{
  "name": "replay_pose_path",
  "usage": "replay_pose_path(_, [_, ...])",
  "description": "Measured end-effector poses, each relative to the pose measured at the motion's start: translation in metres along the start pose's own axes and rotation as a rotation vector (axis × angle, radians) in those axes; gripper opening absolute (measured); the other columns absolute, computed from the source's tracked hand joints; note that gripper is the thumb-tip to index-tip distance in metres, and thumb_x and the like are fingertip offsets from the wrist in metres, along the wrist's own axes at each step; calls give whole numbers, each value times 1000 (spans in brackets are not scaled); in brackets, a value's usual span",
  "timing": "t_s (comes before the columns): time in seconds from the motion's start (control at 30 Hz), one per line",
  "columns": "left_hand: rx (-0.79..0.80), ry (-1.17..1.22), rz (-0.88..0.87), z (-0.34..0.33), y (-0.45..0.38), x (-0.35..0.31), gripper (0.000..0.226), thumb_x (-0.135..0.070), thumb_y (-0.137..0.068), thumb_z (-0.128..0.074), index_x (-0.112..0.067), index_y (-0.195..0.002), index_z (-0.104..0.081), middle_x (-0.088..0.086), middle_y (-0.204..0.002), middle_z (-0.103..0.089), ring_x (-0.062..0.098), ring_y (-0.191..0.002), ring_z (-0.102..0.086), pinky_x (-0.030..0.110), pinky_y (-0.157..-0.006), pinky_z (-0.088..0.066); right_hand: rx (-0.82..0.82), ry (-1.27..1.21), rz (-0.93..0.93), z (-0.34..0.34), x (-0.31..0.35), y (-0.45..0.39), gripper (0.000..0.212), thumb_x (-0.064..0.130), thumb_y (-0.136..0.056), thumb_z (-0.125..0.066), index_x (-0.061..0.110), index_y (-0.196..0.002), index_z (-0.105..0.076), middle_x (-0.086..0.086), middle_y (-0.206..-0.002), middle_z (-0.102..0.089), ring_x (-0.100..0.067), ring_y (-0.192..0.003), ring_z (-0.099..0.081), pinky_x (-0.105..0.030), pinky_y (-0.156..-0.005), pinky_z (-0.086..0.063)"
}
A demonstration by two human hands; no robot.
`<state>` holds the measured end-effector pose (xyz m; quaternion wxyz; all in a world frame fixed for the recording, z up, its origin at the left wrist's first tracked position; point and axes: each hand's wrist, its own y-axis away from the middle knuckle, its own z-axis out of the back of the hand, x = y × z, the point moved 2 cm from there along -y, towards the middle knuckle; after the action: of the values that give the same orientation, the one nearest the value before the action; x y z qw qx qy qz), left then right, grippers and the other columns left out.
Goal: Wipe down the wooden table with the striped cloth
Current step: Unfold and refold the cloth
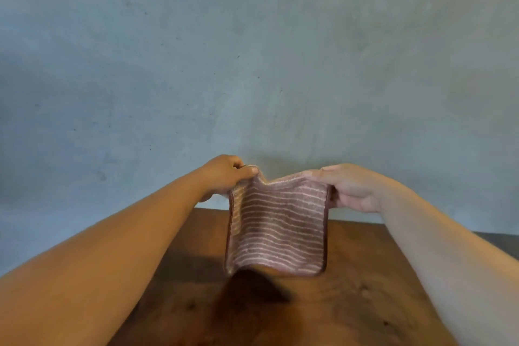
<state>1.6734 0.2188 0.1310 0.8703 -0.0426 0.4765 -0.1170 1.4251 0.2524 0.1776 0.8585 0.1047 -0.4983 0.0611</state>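
I hold the striped cloth [278, 230] up by its top corners, left hand [227, 174] and right hand [348, 188] each pinching one in closed fingers, its lower edge just above the wooden table [365, 289]. I should lower it flat before pressing down to wipe.

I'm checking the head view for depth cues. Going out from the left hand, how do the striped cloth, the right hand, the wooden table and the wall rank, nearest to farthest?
1. Striped cloth: pinched by the left hand at its top corner.
2. Right hand: across the cloth, holding the other top corner.
3. Wooden table and wall: below and behind; too close to call.
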Motion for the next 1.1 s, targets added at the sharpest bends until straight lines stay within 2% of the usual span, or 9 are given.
replay_pose_path(0.1, [77,200,4,-21,3,-35,31,-39,-91,-63,-9,-97,-67,6,-84,-67,19,-70,-62,28,-62,-52,-89,-60,-56,15,-10,20,14,27,-94,-64,13,-93,-68,-3,-83,-64,-13,-72,-55,-24,-62,-44])
replay_pose_path(0.3, [159,348,-14,-78,6,-98,14,-21,-91,-63,-10,-83,-62,8,-69,-62,17,-54,-59,23,-50,-50,-331,-220,-149,56,-34,61,4,15,-93,-65,13,-92,-69,-1,-77,-57,-9,-62,-43,-17,-43,-35])
replay_pose_path(0.4, [106,254,-13,-97,2,-116,12,-18,-91,-62,-9,-83,-64,7,-69,-64,17,-57,-60,23,-47,-48,-468,-274,-204,90,-55,85,4,15,-94,-64,15,-94,-68,0,-74,-58,-9,-60,-42,-17,-44,-33])
replay_pose_path(0.5, [167,277,73,-125,-4,-125,11,-15,-91,-63,-5,-92,-67,8,-73,-66,19,-60,-61,30,-56,-53,-580,-267,-286,120,-79,112,8,18,-93,-65,17,-87,-61,0,-69,-53,-9,-57,-41,-18,-44,-34])
replay_pose_path(0.57, [217,326,111,-154,-2,-138,11,-14,-91,-62,-6,-86,-69,10,-71,-64,22,-60,-57,32,-62,-53,-599,-287,-302,134,-91,125,8,18,-93,-66,15,-88,-60,-2,-70,-52,-10,-57,-41,-19,-44,-36])
replay_pose_path(0.67, [282,377,120,-210,4,-172,14,-16,-89,-64,-9,-76,-63,12,-68,-58,24,-58,-49,30,-56,-42,-582,-338,-299,151,-106,144,8,17,-93,-65,13,-89,-61,-2,-70,-51,-9,-55,-41,-18,-43,-37])
replay_pose_path(0.77, [367,433,83,-260,14,-212,26,-13,-95,-54,-11,-69,-56,0,-45,-54,11,-35,-45,17,-39,-38,-581,-353,-277,170,-116,161,16,16,-94,-65,11,-79,-62,0,-58,-52,-7,-51,-43,-17,-46,-39])
replay_pose_path(0.97, [438,543,47,-350,33,-287,24,-15,-97,-50,-9,-76,-59,4,-57,-62,11,-47,-56,23,-43,-53,-589,-343,-176,223,-149,206,16,17,-92,-67,11,-77,-64,4,-50,-57,-7,-49,-49,-18,-51,-44])
replay_pose_path(1.1, [465,633,57,-401,44,-329,26,-10,-100,-44,-1,-82,-60,8,-53,-66,13,-44,-64,30,-52,-59,-635,-176,-139,270,-175,243,12,17,-92,-66,13,-81,-66,1,-65,-60,-9,-58,-53,-21,-57,-45])
